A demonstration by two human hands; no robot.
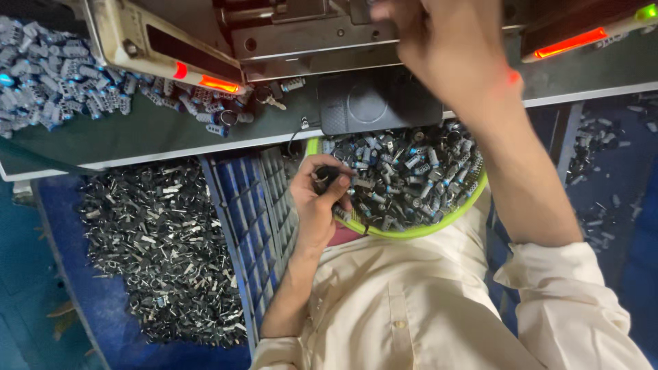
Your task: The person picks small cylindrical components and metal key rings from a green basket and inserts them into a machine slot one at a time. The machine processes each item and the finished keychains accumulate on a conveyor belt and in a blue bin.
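Head view: the left hand (321, 199) is closed around a small dark part (327, 175) at the near rim of the green basket (439, 223) of mixed parts. The right hand (445, 41) reaches up to the machine (301, 34); its grip cannot be determined.

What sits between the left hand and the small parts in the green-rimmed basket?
Nothing visible. The left hand is at the basket's near rim, fingers already closed on a small dark part beside the heap of parts.
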